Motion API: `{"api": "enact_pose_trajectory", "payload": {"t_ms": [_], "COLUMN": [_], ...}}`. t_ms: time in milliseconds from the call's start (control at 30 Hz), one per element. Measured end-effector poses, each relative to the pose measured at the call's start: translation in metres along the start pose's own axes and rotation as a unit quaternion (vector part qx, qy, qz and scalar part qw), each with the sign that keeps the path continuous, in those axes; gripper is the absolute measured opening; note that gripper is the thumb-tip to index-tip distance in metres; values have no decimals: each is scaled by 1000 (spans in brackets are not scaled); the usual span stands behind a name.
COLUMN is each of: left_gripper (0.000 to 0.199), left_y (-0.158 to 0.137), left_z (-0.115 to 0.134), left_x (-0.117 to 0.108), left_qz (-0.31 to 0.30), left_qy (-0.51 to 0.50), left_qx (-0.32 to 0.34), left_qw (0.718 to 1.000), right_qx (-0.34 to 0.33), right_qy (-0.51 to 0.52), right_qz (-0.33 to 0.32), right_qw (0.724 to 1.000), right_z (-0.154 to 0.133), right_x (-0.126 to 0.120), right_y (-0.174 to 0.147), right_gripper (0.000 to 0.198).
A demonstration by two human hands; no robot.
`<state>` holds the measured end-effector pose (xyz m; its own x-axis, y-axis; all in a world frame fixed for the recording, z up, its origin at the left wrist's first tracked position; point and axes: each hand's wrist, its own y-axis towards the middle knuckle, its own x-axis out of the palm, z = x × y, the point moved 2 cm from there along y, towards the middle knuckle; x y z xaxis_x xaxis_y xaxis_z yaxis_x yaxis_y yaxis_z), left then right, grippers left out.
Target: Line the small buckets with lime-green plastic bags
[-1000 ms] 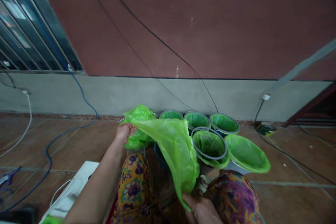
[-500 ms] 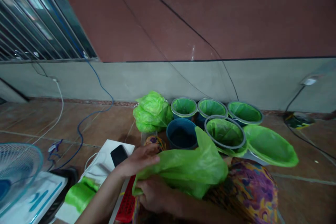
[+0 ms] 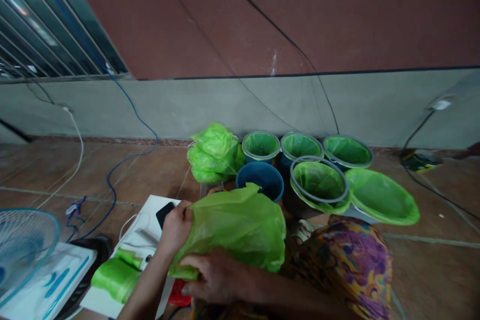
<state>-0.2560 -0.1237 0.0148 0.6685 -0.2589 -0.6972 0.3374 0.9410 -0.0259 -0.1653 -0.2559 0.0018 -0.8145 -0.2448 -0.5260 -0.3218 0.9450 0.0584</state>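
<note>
A thin green plastic bag (image 3: 236,230) is stretched out in front of me, its loose end hanging toward the right. My left hand (image 3: 178,227) grips its upper left edge, fingers closed. Lower down, my right hand (image 3: 213,275) is closed on the bag's bottom left part, with the thumb on top. Just beyond the bag stands an unlined blue bin (image 3: 258,171), partly covered by it. A lined bin with a grey ring (image 3: 293,180) stands to the right of that. Patterned cloth (image 3: 360,260) covers my knee.
More lined bins (image 3: 261,133) stand along the wall, beside a heap of green bags (image 3: 213,152). A wide lined bin (image 3: 382,197) is at right. On the left are a white box (image 3: 159,204), a phone (image 3: 164,213), a green bag roll (image 3: 116,277), a red basket (image 3: 179,294) and a fan (image 3: 28,245).
My left hand has gone from flat and stretched out to gripping the bag's edge. The bag has shifted left and spread wider. My right hand keeps hold, slightly further left.
</note>
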Motion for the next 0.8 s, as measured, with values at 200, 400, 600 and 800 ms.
{"api": "enact_pose_trajectory", "payload": {"t_ms": [200,400,600,800], "left_gripper": [24,30,33,26], "left_y": [-19,-35,-43,-50], "left_z": [-67,-82,-91,-107], "left_x": [-11,-14,-29,-50], "left_qz": [69,89,104,164], "left_qy": [-27,-131,-146,-86], "left_qx": [-78,-146,-198,-215], "left_qw": [994,977,964,959], "right_qx": [195,394,404,436], "right_qy": [44,-113,-53,-80], "right_qz": [309,211,114,138], "right_qw": [930,887,906,886], "right_z": [55,138,163,171], "right_x": [-60,-81,-48,-48], "right_y": [-35,-41,-35,-32], "right_gripper": [35,34,27,18]}}
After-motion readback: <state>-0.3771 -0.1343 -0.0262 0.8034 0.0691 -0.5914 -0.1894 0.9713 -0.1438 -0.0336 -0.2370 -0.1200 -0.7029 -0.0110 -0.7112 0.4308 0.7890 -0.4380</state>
